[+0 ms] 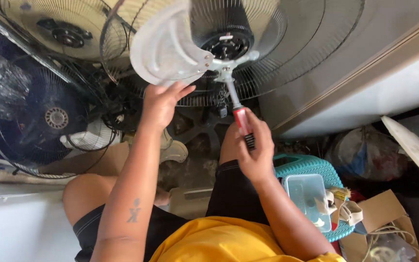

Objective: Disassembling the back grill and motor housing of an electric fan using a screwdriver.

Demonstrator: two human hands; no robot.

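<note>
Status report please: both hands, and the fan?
Left hand steadies white fan blade. Right hand shut on red-handled screwdriver, tip at blade hub. Nothing blocking.

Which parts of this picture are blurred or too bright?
Head view: the fan blade under the left hand is overexposed and slightly smeared; the screwdriver in the right hand is sharp; the dark fans at left lose detail in shadow.
</note>
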